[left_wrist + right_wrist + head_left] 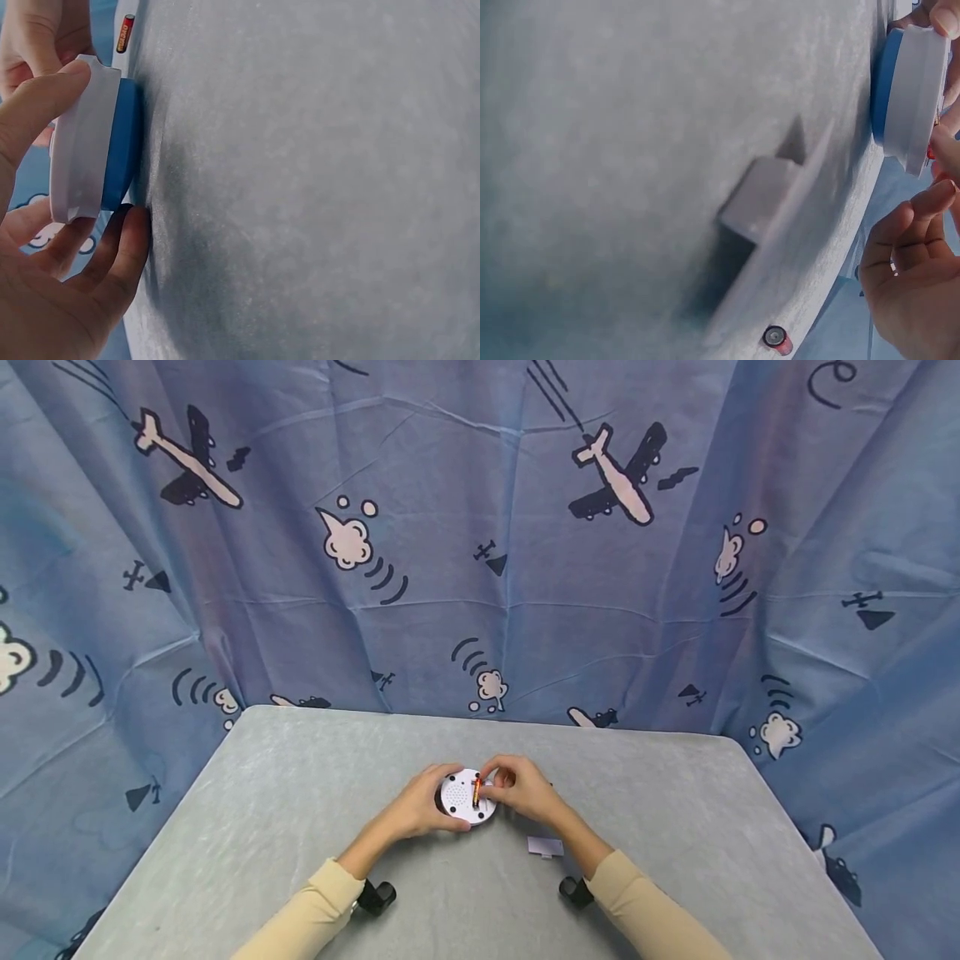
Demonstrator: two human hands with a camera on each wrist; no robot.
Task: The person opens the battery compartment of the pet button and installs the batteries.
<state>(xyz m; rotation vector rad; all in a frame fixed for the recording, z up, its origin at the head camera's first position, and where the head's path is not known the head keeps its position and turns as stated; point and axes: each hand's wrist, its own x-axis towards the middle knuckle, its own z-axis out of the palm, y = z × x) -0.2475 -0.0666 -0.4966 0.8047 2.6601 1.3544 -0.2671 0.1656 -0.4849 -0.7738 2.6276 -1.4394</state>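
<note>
Left hand [422, 802] grips the white device [456, 793] between thumb [46, 97] and fingers [126, 262]

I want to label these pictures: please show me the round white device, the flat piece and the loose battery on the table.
Round white device [459, 797], head view: the face with small holes.
Flat piece [545, 846], head view: middle of its broad surface.
Loose battery [125, 34], left wrist view: middle of its side.

The round device [84, 157] has a smooth, faintly glossy white plastic shell. The loose cover [763, 202] looks plastic; the loose battery [777, 338] shows a metal end. The desk [315, 777] looks matt, slightly rough; the backdrop [450, 477] is creased cloth.
</note>
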